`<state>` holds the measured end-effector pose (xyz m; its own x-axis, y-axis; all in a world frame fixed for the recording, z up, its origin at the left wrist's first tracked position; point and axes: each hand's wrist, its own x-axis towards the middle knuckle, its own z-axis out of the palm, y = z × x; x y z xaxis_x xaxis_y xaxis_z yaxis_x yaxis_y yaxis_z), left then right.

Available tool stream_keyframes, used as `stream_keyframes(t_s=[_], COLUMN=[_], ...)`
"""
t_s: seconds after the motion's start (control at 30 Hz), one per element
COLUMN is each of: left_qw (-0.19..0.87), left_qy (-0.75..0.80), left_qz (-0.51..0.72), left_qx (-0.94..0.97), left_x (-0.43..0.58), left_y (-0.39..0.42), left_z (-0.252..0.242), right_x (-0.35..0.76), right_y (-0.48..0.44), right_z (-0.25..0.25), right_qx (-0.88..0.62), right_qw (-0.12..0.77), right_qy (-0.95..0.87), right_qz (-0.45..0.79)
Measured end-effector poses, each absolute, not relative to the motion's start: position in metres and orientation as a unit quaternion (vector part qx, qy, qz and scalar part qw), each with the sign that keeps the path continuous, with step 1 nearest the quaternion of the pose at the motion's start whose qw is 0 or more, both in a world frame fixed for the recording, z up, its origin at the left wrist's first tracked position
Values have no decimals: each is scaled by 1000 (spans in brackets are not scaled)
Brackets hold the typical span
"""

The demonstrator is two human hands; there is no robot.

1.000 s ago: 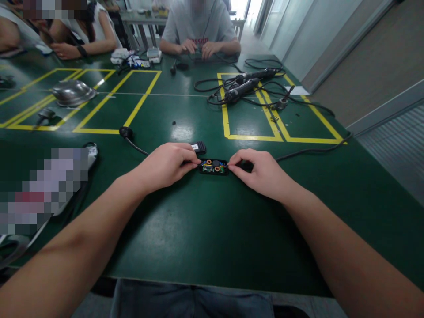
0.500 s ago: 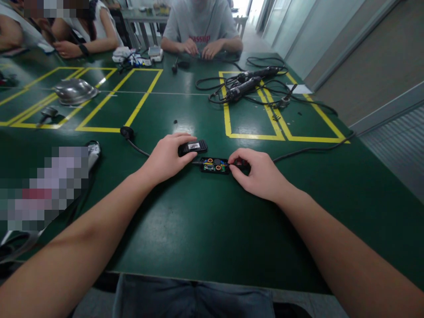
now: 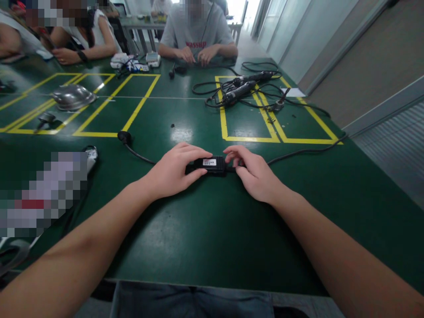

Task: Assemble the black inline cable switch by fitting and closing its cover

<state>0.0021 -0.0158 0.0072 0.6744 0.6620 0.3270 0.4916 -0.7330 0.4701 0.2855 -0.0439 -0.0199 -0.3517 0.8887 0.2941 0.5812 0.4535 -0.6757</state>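
A small black power adapter [image 3: 210, 164] with a white label lies on the green table [image 3: 205, 229] between my hands. Its black lid sits on top, hiding the circuit board. My left hand [image 3: 174, 170] grips the adapter's left end, thumb below and fingers curled over it. My right hand [image 3: 253, 172] pinches the right end where a black cable [image 3: 298, 152] leaves it. Another black cable with a round plug [image 3: 125, 137] runs off to the left.
Yellow tape boxes mark the table. Two black electric screwdrivers with tangled cords [image 3: 243, 86] lie far right. A metal dome [image 3: 71, 96] sits far left. Other people [image 3: 197, 35] work at the far end. A blurred object with a cord [image 3: 43, 190] lies at my left.
My left hand picked up the black lid from behind the open adapter and set it over the circuit board. The board is now covered. My right hand stayed at the right end.
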Motion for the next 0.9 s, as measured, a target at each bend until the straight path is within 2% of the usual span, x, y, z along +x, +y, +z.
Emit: stream_keyframes(t_s=[0.67, 0.8, 0.9], left_qw=[193, 188, 190], left_qy=[284, 294, 302], left_qz=[270, 260, 258], left_qx=[899, 900, 898], left_x=[8, 11, 12], left_y=[-15, -14, -14], left_z=[-8, -13, -15], right_x=[285, 274, 257], right_y=[-45, -48, -73], right_z=[-24, -15, 10], right_qx=[-449, -436, -389], right_qw=[320, 384, 508], right_qy=[-808, -798, -755], right_qz=[207, 158, 146])
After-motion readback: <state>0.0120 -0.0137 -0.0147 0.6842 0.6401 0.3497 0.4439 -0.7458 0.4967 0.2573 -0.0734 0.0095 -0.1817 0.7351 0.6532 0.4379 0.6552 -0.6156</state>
